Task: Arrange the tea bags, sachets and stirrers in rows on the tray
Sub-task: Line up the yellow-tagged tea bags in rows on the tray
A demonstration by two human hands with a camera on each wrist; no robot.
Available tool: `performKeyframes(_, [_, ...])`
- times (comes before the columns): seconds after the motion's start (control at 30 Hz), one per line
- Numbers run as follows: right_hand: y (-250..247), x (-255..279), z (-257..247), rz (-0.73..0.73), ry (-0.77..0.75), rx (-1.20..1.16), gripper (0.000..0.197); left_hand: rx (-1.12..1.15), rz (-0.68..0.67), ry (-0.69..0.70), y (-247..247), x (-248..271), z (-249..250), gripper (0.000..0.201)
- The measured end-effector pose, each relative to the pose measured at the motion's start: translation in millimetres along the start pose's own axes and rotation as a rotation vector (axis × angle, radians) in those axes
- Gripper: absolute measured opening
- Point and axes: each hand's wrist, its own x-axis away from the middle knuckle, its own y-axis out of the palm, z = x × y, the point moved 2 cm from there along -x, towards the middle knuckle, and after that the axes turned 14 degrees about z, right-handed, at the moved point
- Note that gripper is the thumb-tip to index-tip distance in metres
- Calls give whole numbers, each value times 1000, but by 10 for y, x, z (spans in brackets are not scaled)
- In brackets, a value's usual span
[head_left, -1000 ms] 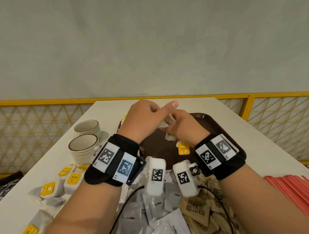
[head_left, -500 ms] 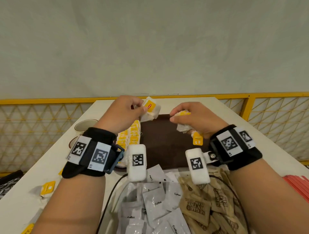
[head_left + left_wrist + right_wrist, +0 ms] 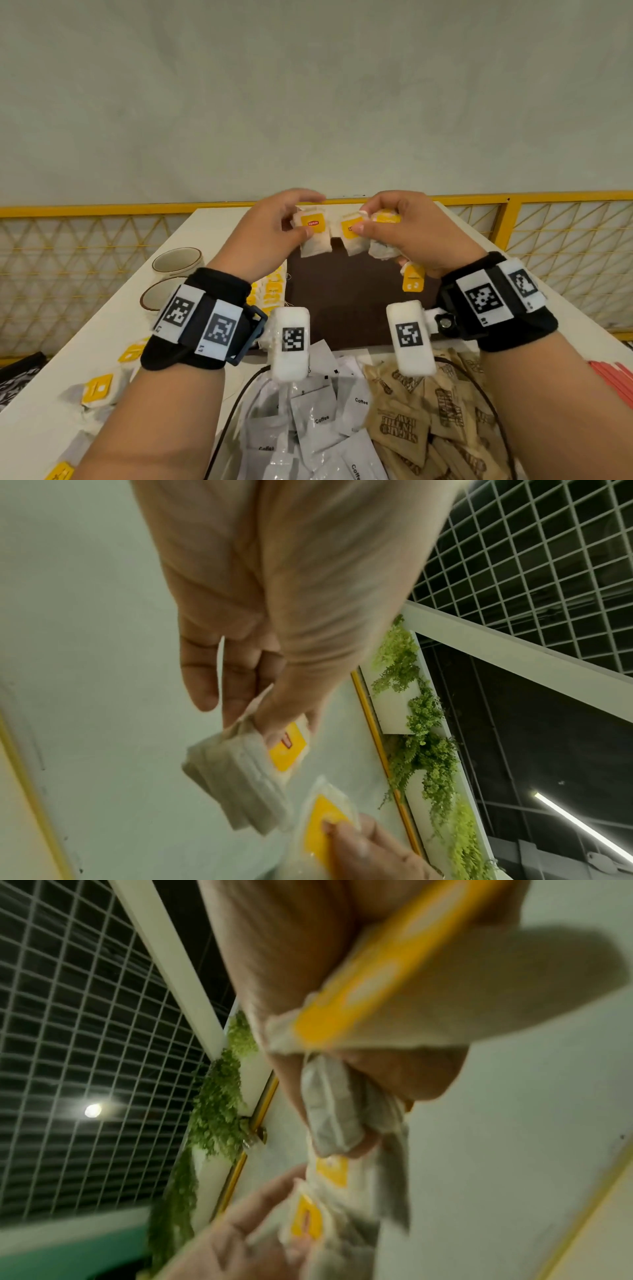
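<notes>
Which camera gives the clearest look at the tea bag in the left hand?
The head view: the tea bag faces the camera, its yellow tag readable, pinched by the left hand. The left wrist view shows it mostly edge-on. The right wrist view shows only blur there.

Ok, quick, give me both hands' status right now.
Left hand: fingers pinch one tea bag above the tray.
Right hand: fingers grip a bunch of tea bags, one tag dangling below.
</notes>
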Motion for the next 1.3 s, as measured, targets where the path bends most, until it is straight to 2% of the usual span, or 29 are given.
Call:
performKeyframes(0.1, [18, 83, -114, -191, 159, -298, 10, 19, 71, -40, 3, -10, -22, 52])
performKeyframes(0.17, [77, 115, -156, -228, 199, -387, 10, 75, 76, -57, 8, -6, 8, 53])
performKeyframes(0.33, [238, 61, -7, -36, 106, -204, 14, 209, 54, -108, 9, 29, 101, 42])
performKeyframes(0.47, [247, 23, 48, 9, 135, -252, 17, 311, 22, -135, 1, 30, 121, 30])
performKeyframes(0.57, [231, 6, 59, 32, 151, -283, 17, 327, -87, -98, 58, 52, 166, 19])
performKeyframes(0.63, [225, 11, 57, 23, 197, -342, 15, 287, -107, -78, 118, 74, 190, 18])
performKeyframes(0.73, [224, 13, 34, 10, 280, -440, 9, 197, -2, -50, 158, 77, 192, 24])
performKeyframes(0.8, [229, -5, 48, 37, 328, -500, 10, 144, 22, -30, 180, 78, 192, 19])
performKeyframes(0.87, [232, -39, 85, 96, 365, -563, 13, 102, 0, -40, 210, 92, 196, 14])
performKeyframes(0.93, [221, -99, 151, 193, 424, -667, 13, 70, -41, -42, 242, 115, 217, 18])
performKeyframes(1.07, [192, -244, 376, 343, 637, -962, 9, 76, -100, -25, 318, 174, 354, 29])
performKeyframes(1.1, [189, -263, 413, 372, 658, -988, 5, 91, -102, -26, 345, 189, 389, 31])
performKeyframes(1.2, [196, -286, 520, 440, 665, -967, 25, 86, -58, -23, 435, 216, 423, 28])
performKeyframes(1.3, [230, -293, 509, 376, 659, -990, 20, 81, 0, -31, 479, 197, 366, 13])
